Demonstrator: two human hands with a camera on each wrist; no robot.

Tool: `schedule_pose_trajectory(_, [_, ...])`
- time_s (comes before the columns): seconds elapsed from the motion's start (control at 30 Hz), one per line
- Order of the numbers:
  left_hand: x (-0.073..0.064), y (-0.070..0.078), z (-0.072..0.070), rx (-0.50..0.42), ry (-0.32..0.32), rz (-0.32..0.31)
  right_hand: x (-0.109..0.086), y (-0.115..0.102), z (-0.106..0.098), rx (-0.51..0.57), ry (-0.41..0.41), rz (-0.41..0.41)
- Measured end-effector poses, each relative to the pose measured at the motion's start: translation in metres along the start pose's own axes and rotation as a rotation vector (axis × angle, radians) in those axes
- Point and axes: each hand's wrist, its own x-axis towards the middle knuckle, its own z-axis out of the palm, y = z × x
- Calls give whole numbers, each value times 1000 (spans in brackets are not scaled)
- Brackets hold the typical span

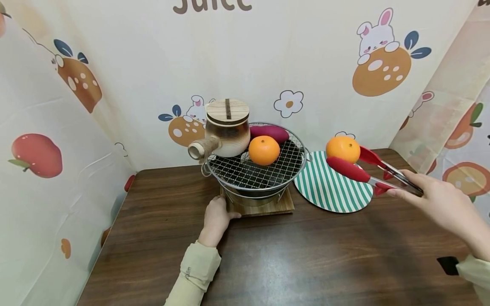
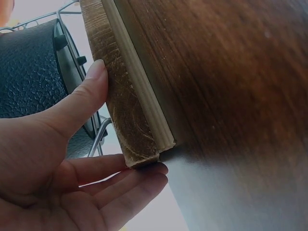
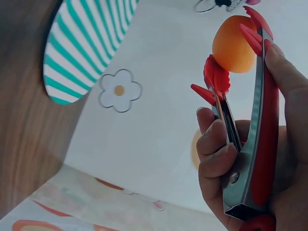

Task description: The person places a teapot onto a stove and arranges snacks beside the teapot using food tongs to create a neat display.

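Note:
My right hand [image 1: 448,199] grips red-tipped metal tongs [image 3: 262,130]. An orange [image 1: 343,149] is clamped between their tips, raised above a round green-and-white striped mat [image 1: 333,187]. At the stove's base, my left hand [image 1: 216,216] holds the left front corner of a wooden board [image 2: 127,96]; the thumb lies along its front edge, the fingers at its side. On that board stands a round grill with a wire rack [image 1: 245,174]. A second orange [image 1: 264,150], a purple sweet potato [image 1: 273,132] and a lidded teapot [image 1: 229,131] with a side handle rest on the rack.
The dark wooden table [image 1: 160,250] extends in front of the grill and to both sides. A printed cloth [image 1: 317,55] with fruit and rabbits hangs behind and along the sides, close to the teapot. A wire loop handle [image 1: 308,155] juts from the rack's right side.

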Motion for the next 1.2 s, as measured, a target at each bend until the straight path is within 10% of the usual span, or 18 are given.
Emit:
schedule_pose_trajectory(0.73, [2, -1, 0, 5, -20, -16, 12, -39, -15, 2, 44, -95])
schedule_pose_trajectory(1.2, [1, -1, 1, -5, -14, -11, 24, -61, -21, -27, -80, -86])
